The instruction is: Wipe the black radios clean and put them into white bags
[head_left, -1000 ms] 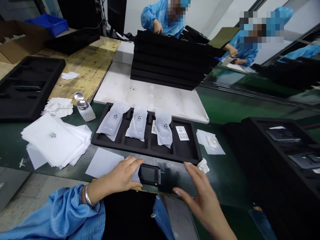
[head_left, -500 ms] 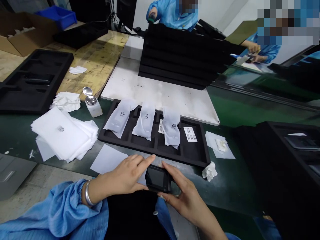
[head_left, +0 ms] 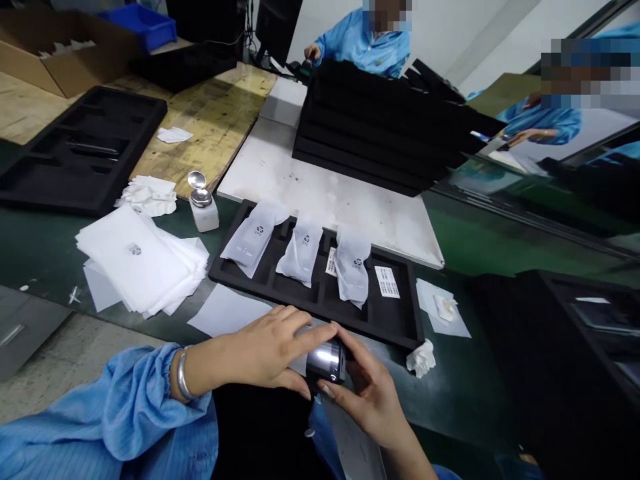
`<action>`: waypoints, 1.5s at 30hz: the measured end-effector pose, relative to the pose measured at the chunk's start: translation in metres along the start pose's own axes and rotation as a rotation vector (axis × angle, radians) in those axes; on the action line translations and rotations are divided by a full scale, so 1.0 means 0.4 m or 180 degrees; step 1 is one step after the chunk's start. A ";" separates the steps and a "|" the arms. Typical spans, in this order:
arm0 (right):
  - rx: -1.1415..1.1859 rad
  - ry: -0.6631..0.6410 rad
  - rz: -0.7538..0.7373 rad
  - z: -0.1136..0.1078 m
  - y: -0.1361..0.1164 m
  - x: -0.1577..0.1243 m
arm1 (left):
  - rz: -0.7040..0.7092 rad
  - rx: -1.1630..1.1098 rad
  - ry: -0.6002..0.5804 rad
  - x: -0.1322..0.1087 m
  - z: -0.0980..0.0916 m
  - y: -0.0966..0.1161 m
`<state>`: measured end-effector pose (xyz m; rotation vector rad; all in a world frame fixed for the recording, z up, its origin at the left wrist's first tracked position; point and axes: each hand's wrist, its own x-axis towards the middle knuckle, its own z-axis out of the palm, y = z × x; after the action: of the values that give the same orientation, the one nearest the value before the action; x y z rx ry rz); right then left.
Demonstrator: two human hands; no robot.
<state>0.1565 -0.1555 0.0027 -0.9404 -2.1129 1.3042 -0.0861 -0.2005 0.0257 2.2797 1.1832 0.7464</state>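
A black handheld device with a shiny screen is held between my hands over the table's near edge. My left hand grips its left part, where a strip of translucent white bag shows beside the device. How far the bag covers the device is hidden under my fingers. From the right, my right hand pinches the device's end between thumb and fingers. Just beyond lies a black foam tray with three bagged items in its compartments. A flat white bag lies by my left wrist.
A stack of white bags and a pump bottle stand left. Crumpled tissue sits by the tray's right corner. Stacked black foam trays rise behind; more black foam stands right. Two co-workers in blue sit across.
The device has tilted, so its screen now reflects light. My left fingers reach further over it. The whole view has shifted slightly.
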 end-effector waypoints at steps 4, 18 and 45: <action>0.0158 -0.0101 0.0154 0.000 -0.008 0.008 | 0.0109 -0.0620 -0.0224 -0.014 -0.056 -0.015; -0.0365 -0.0580 -0.0446 0.012 -0.072 0.078 | 0.0484 -0.0154 0.0054 0.054 -0.079 0.000; 0.1814 0.0941 0.0435 0.023 -0.018 0.266 | -0.0151 0.0206 0.2002 0.118 -0.148 -0.031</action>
<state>0.0791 -0.0818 0.0098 -0.9570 -1.3623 1.6000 -0.1091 -0.1457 0.0740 2.1140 1.5330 1.4933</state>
